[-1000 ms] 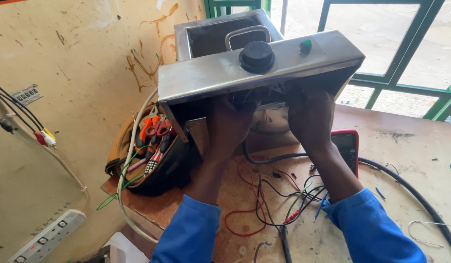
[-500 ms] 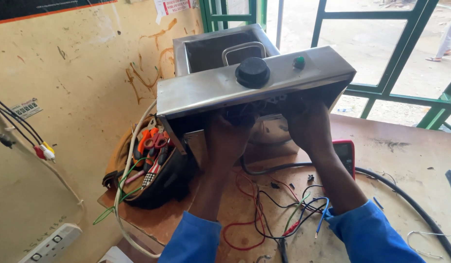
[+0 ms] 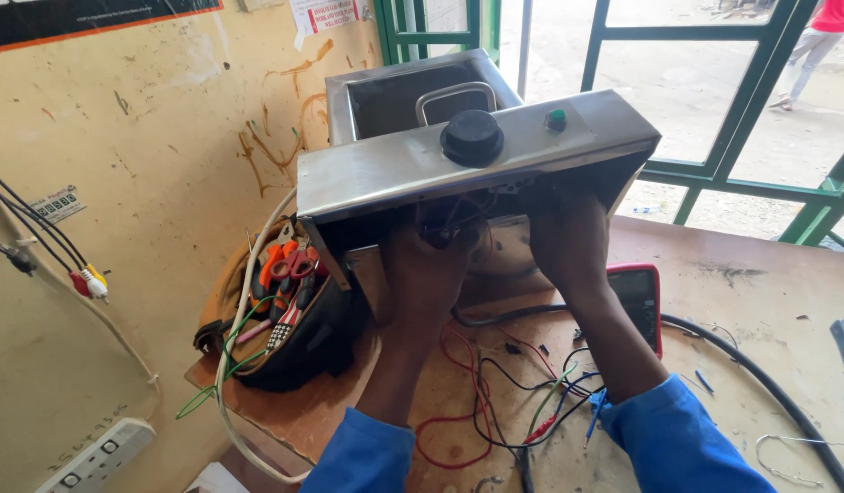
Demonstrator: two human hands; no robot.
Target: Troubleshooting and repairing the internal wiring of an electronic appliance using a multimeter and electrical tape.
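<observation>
Since a second ago, the steel control housing [image 3: 477, 160] is tilting further, exposing its wiring. The left hand [image 3: 431, 269] and right hand [image 3: 568, 242] are reaching underneath; I cannot tell their grip. One black knob [image 3: 472, 137], one green button [image 3: 556, 119], one red multimeter [image 3: 636, 297] on the worktop [image 3: 760, 283].

Both forearms reach forward, left hand [image 3: 428, 274] and right hand [image 3: 568, 242] raised, fingers curled upward.
</observation>
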